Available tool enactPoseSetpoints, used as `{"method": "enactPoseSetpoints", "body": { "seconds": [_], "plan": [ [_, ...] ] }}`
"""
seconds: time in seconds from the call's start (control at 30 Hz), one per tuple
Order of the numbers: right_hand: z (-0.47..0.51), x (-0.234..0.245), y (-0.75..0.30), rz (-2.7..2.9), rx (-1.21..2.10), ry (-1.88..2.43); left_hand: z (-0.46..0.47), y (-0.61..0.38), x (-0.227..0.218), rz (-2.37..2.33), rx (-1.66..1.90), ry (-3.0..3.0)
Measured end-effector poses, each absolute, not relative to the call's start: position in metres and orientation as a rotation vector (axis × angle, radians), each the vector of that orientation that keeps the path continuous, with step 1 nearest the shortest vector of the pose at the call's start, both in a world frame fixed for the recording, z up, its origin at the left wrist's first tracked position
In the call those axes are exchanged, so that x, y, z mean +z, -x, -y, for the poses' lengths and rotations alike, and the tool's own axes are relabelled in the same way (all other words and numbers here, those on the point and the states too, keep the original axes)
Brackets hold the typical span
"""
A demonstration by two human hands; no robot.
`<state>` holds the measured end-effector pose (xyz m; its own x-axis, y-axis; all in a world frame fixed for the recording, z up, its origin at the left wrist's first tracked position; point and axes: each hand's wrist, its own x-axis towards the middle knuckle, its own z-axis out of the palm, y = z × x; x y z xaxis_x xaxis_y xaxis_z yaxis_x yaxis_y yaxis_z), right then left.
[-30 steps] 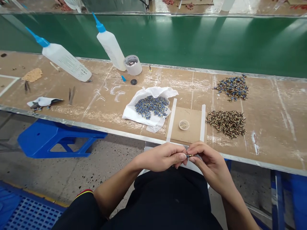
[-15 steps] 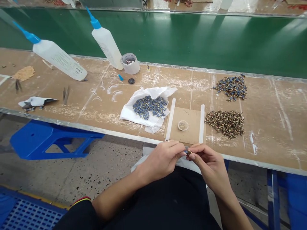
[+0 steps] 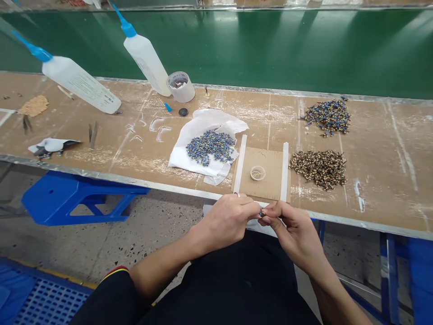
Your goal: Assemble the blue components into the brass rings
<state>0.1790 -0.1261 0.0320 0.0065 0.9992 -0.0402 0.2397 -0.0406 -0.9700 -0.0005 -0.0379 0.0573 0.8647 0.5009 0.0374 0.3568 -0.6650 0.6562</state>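
Observation:
My left hand and my right hand meet fingertip to fingertip just off the table's front edge. Between them sits a tiny piece, blue on the left side and brown-gold on the right. My left fingers pinch the blue part; my right thumb and fingers pinch the brown-gold part. The fingers mostly cover it. Beyond the hands, a small clear round dish with a thin pale stick rests on a taped cardboard square. Small blue-and-yellow parts lie heaped on white paper to the left.
To the right are a pile of brown-gold pieces and a pile of blue-and-brown pieces. Two blue-nozzled bottles stand tilted at the back left, near a tape roll. Tweezers lie further left. A blue stool is below.
My fingers have closed in around the tiny piece, so less of it shows. Both hands stay together at the table edge. The whole view has shifted slightly.

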Motion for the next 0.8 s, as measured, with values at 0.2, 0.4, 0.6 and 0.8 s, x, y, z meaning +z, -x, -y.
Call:
{"method": "enactPoseSetpoints", "body": {
  "seconds": [0.2,0.4,0.6,0.8],
  "plan": [
    [0.127,0.032,-0.178,1.439,1.121,1.413,0.041,0.002,0.056,-0.610,0.240,-2.401],
    [0.128,0.029,-0.175,1.515,1.096,1.433,0.042,0.004,0.053,-0.619,0.219,-2.415],
    [0.127,0.029,-0.170,1.476,1.080,1.430,0.040,0.007,0.056,-0.607,0.204,-2.357],
    [0.123,0.038,-0.181,1.353,1.252,1.379,0.031,0.004,0.064,-0.580,0.179,-2.102]
  ]
}}
